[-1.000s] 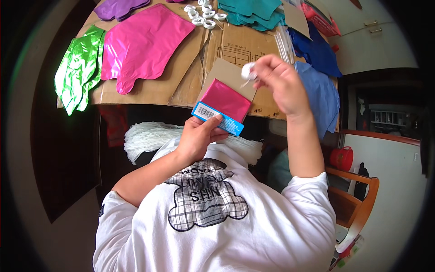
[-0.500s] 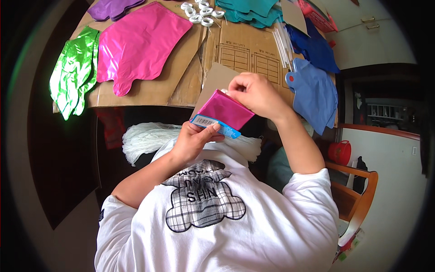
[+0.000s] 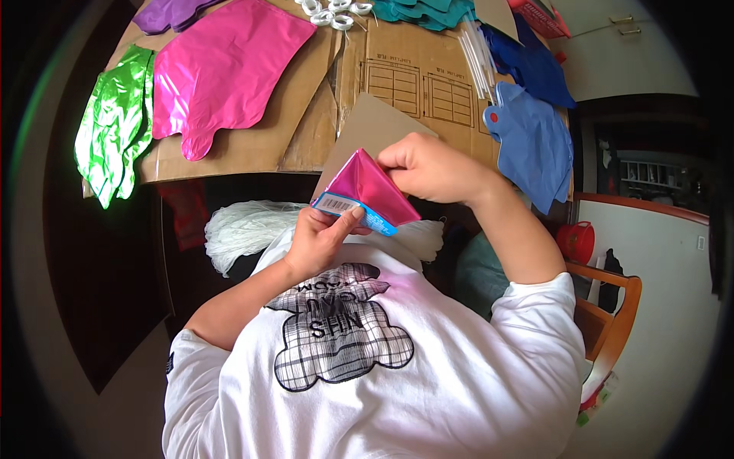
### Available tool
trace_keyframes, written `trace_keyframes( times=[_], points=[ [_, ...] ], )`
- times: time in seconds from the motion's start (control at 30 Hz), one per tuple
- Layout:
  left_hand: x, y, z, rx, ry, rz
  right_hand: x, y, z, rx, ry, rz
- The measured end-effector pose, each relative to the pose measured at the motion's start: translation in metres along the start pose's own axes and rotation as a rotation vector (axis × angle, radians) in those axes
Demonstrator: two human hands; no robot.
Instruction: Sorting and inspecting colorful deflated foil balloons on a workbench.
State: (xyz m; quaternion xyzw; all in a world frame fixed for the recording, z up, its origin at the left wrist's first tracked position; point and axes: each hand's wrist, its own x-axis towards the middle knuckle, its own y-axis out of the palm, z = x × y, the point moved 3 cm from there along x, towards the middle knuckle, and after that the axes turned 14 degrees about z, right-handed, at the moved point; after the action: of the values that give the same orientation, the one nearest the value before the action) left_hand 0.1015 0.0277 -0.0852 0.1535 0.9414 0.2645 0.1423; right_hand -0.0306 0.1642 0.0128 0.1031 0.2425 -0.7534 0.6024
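Observation:
My left hand grips the lower end of a brown card sleeve with a blue barcode label, thumb on top. Against the card lies a folded piece of shiny pink foil, its top spread into a peaked shape. My right hand is closed, its fingertips at the foil's upper right edge, in front of the card. Whatever those fingers pinch is hidden. Larger flat foil pieces rest on the cardboard-topped table: a pink one and a bright green one at the left.
Small white ribbon coils and teal foil pieces lie at the far side. White sticks, dark blue foil and light blue foil are at the right. Below the table edge hangs a white strand bundle; a wooden chair stands right.
My right hand has shifted slightly right and down and curled tighter. The pink foil's top has spread from a flat rectangle into a peak. The left hand keeps its hold.

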Motion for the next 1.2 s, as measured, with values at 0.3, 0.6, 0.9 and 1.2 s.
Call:
trace_keyframes(
  times=[0.3,0.6,0.9,1.2],
  points=[
    [0.005,0.005,-0.006,-0.1,0.028,-0.051,0.001,-0.015,0.002,0.219,0.132,0.075],
    [0.004,0.004,-0.012,-0.197,-0.007,-0.027,0.011,-0.017,0.007,-0.04,0.233,0.028],
    [0.003,0.008,-0.015,-0.189,-0.018,-0.08,0.019,-0.02,-0.011,0.25,0.159,-0.008],
    [0.003,0.008,-0.013,-0.277,-0.018,-0.082,0.01,0.002,0.044,-0.993,-0.01,-0.386]
  ],
)
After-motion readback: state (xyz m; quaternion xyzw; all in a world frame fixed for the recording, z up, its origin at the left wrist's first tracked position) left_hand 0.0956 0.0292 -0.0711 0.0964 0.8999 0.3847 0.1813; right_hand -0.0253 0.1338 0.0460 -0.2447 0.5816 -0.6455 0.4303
